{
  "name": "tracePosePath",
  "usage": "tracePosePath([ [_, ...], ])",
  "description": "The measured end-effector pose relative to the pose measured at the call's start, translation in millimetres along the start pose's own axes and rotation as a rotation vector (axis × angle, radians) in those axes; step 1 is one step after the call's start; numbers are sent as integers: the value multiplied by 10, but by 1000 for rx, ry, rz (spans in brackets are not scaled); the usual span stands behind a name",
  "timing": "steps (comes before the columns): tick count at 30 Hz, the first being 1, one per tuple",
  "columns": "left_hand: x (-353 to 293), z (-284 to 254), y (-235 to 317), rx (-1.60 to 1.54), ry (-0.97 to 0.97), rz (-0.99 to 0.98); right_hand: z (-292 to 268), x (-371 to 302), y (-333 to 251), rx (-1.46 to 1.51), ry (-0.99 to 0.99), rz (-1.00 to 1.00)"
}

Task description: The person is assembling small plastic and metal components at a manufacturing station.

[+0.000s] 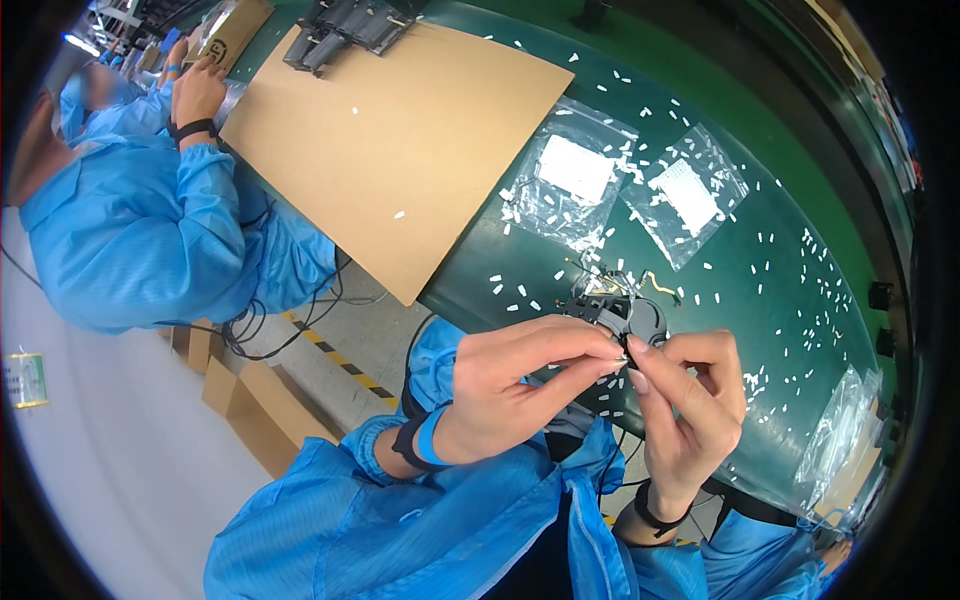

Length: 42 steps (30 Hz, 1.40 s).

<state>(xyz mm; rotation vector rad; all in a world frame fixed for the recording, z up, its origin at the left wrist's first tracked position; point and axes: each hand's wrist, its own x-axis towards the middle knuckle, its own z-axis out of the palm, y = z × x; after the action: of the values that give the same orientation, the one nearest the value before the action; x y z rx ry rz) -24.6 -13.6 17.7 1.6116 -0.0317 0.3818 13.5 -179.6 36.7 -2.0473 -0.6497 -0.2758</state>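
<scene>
My left hand [525, 375] and my right hand [692, 395] meet fingertip to fingertip just above the near edge of the green table. Each is closed in a pinch on something tiny, mostly hidden by the fingers; a dark bit and a pale bit show between them. Right behind the fingertips lies a dark grey plastic assembly [645, 318] with a rounded part. Thin yellow and black wires [655, 287] stick out at its far side. The fingers cover its near part, so I cannot tell whether they touch it.
Small white pieces are scattered over the green table [720, 330]. Two clear bags [575, 168] with white labels lie beyond my hands, more bags [838, 425] at the right. A brown cardboard sheet [400, 140] carries black plastic parts [350, 30]. A co-worker in blue [150, 220] sits at the left.
</scene>
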Motion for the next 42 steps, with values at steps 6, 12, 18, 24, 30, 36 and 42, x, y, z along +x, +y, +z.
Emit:
tracePosePath([
  [6, 128, 9, -80, 78, 29, 120, 62, 89, 17, 47, 45, 93],
  [12, -76, -46, 140, 108, 112, -12, 83, 8, -158, -77, 56, -9],
  [18, -55, 42, -16, -108, -10, 102, -32, -88, -244, -134, 86, -93],
  [24, -169, 22, 340, 54, 109, 219, -51, -23, -258, 10, 65, -277],
  [30, -250, 250, 353, -62, -20, 231, -461, -374, 124, 53, -15, -74],
  [36, -227, 464, 466, -320, -308, 103, -812, -494, -27, -74, -134, 249],
  [42, -138, 267, 117, -291, -334, -40, -963, 225, -131, -341, -179, 225],
])
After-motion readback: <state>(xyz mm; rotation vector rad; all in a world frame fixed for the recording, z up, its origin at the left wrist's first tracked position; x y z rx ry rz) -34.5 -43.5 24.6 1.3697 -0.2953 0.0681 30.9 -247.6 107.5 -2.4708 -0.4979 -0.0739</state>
